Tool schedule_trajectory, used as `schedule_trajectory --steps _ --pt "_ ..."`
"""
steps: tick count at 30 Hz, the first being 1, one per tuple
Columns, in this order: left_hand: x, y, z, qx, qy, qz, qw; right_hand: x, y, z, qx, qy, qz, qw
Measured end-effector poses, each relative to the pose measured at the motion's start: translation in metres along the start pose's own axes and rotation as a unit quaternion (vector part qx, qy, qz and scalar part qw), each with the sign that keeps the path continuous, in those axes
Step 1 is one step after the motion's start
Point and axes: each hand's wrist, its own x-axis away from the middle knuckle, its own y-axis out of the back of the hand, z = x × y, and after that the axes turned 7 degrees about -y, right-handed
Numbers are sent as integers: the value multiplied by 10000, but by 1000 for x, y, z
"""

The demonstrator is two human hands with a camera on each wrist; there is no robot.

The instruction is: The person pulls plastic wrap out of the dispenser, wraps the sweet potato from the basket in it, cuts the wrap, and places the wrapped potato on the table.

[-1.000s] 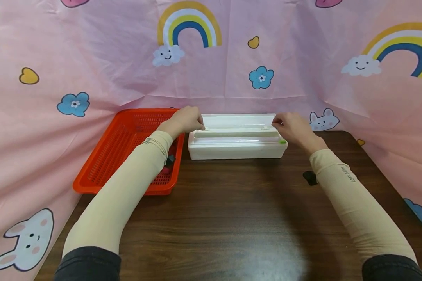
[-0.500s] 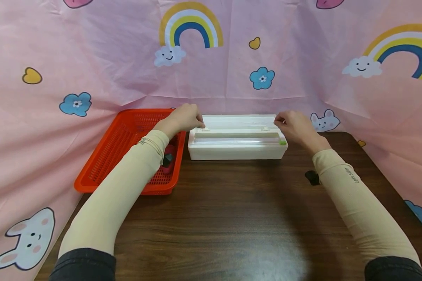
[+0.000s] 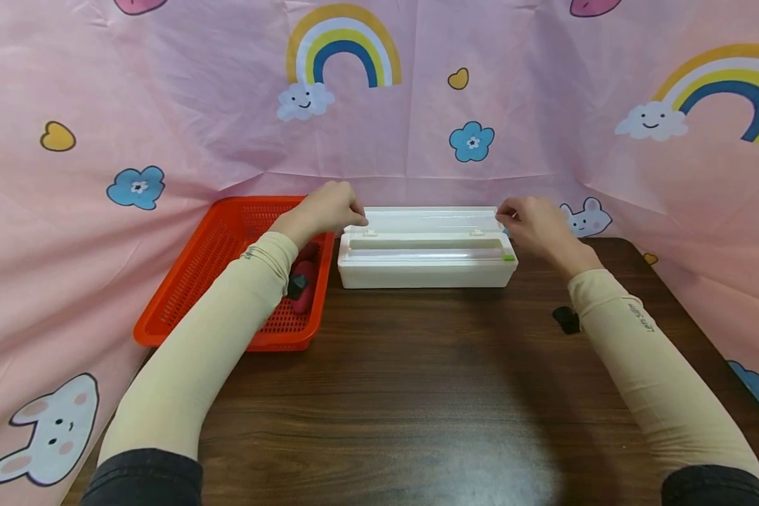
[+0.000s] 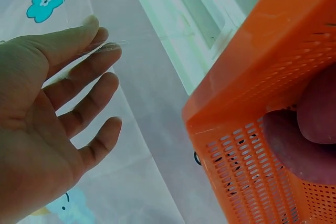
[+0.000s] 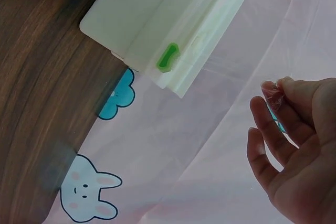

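Observation:
A long white cling film dispenser [image 3: 426,274] stands at the back of the table, its lid [image 3: 430,219] raised and a clear roll [image 3: 426,254] inside. At its left end, my left hand [image 3: 325,207] pinches the edge of clear film [image 4: 107,45] between thumb and forefinger; the other fingers are loosely bent. Beyond the right end, my right hand [image 3: 534,228] pinches a bunched corner of clear film [image 5: 274,98]. Between the hands the film is hard to see. A green slider [image 5: 168,57] sits at the dispenser's right end.
An orange-red plastic basket [image 3: 316,320] stands left of the dispenser, under my left arm. It holds dark red rounded things [image 3: 303,274] and a small dark piece [image 3: 296,286]. Near my right sleeve lies a black object [image 3: 566,320]. A patterned pink cloth [image 3: 411,140] hangs behind.
My left hand has risen slightly and moved a little left. The right hand has shifted a little to the right. Both keep their pinch, and the dispenser stays in place.

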Motion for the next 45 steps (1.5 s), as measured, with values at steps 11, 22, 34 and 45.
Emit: schedule_trajectory --steps 11,22,34,45 --pt "6 6 -3 -71 -124 -78 9999 7 7 3 -113 13 -43 9999" --pt "9 13 -5 82 -184 -301 9993 10 15 4 -136 242 -392 9988" --pt "16 18 -7 171 -204 -436 9987 12 20 7 -234 49 -280 9993" --pt "21 24 -13 240 -177 -557 9980 16 25 10 -307 149 -461 9984"
